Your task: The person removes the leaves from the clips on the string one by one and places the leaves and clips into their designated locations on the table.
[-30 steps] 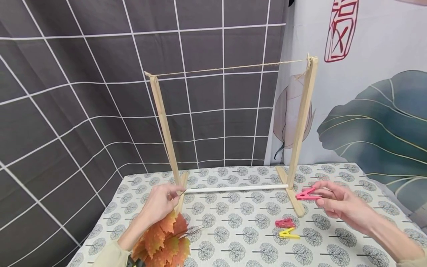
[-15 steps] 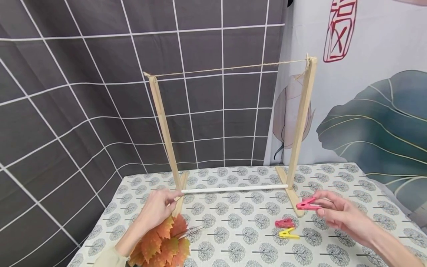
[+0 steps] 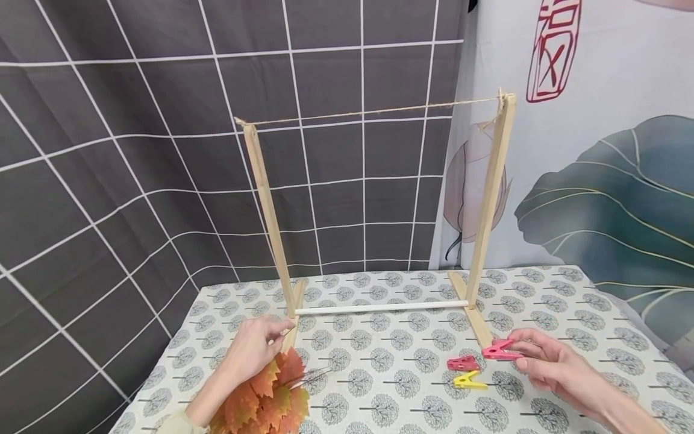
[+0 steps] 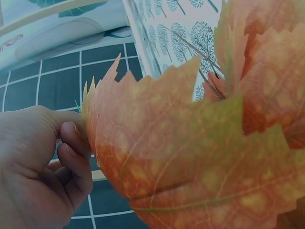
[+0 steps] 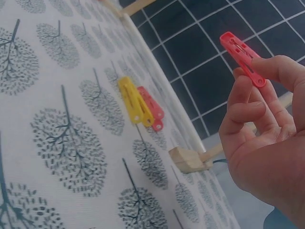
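Note:
My left hand (image 3: 255, 346) pinches thin stem ends between thumb and finger, just in front of the stand's left foot. Orange maple leaves (image 3: 265, 395) bunch below that hand. In the left wrist view a large orange maple leaf (image 4: 157, 143) reaches right to the fingers and hides part of the grip. On the right, my right hand (image 3: 547, 361) holds a pink clothespin (image 3: 500, 351) between thumb and fingers, raised above the cloth. A red clothespin (image 3: 462, 363) and a yellow clothespin (image 3: 469, 380) lie close together on the table, left of that hand.
Behind the hands stands a wooden frame with a left post (image 3: 268, 211), a right post (image 3: 490, 205), a white bottom rod (image 3: 379, 308) and twine (image 3: 374, 111) strung across the top. A tree-patterned cloth (image 3: 390, 355) covers the table; a dark checked curtain (image 3: 325, 211) hangs behind.
Both hands have come down and slightly nearer to me. The pink clothespin has lowered with the right hand, and the upper maple leaf has dropped a little with the left.

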`<state>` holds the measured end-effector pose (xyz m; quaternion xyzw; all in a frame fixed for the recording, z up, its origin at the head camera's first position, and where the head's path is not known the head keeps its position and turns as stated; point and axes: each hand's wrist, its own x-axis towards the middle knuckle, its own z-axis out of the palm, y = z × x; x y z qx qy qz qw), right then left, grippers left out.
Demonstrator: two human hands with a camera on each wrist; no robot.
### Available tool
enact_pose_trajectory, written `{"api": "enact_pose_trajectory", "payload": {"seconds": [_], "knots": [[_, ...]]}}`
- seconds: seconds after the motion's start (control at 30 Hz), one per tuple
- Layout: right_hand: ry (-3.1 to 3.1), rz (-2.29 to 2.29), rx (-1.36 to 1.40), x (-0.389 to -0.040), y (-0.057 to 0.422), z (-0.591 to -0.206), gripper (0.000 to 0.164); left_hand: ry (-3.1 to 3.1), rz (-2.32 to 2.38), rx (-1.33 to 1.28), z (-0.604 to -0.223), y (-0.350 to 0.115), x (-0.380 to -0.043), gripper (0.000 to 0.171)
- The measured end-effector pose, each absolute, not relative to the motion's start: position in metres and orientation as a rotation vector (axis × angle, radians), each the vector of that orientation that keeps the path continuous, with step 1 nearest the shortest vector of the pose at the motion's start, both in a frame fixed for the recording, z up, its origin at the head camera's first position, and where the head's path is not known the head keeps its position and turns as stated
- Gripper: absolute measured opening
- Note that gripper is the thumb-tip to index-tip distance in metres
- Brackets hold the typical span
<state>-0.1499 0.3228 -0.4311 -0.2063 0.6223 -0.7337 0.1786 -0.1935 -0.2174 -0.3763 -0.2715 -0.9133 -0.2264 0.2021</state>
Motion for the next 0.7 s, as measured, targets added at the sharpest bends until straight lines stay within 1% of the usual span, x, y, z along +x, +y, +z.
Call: {"api": "enact_pose_trajectory", "payload": {"seconds": [0.23, 0.47, 0.7], "knots": [[1.723, -2.051, -0.549, -0.145, 0.323, -0.44, 0.039, -2.552, -0.627, -0.751, -0.382, -0.219, -0.191, 0.038], [1.724, -2.011, -0.421, -0.143, 0.323, -0.446, 0.034, -2.612, -0.663, -0.71, -0.386, -0.22, -0.189, 0.034], [1.734, -2.007, -0.368, -0.138, 0.322, -0.452, 0.036, -2.648, -0.709, -0.661, -0.39, -0.218, -0.187, 0.034]]}}
